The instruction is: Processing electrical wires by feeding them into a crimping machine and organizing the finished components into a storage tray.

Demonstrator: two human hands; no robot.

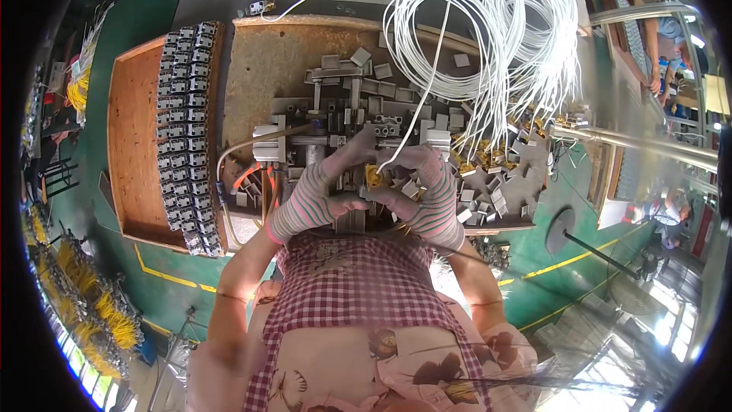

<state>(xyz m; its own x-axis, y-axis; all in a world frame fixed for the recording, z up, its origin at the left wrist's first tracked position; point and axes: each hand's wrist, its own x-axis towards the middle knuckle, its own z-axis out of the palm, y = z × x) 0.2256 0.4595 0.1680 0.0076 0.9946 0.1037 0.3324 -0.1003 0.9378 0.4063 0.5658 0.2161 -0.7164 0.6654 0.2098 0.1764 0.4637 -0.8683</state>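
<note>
In the centre there are one left hand point(311, 194) and one right hand point(433, 194); at left, one wooden tray point(133, 145); at lower centre, one checked apron point(358, 282).

The view looks from the person's head, through the left of two side-by-side fisheye cameras, steeply down and slightly forward. The apron point(351, 286) fills the lower centre, close below; the left hand point(316, 194) and right hand point(428, 191) lie near mid-frame, with the tray point(259, 61) beyond at upper centre. The floor point(526, 244) shows farther off, left and right. Straight edges bend toward the round, dark rim.
</note>
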